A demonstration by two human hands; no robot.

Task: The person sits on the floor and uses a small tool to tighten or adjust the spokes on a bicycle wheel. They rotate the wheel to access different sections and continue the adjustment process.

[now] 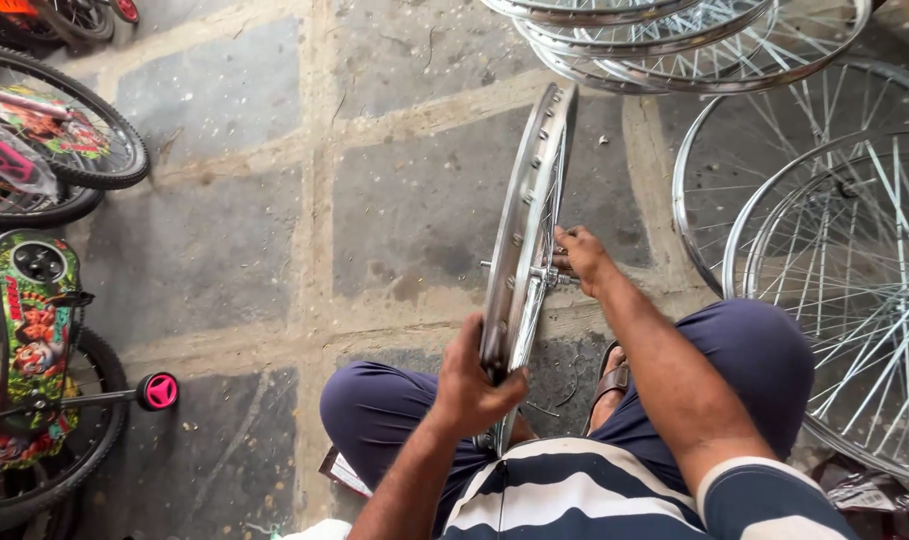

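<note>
Between knees: upright rim, left hand clamped on edge, right hand pinching hub; spoked wheels crowd right.

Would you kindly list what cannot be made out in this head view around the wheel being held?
- Head view: the wheel rim shows edge-on, so its far side is hidden.
- The hub is partly covered by the right hand; whether the fingers hold a tool is unclear.
- The left hand hides the near rim.
- The spare wheels are cut off by the frame's right edge.
</note>
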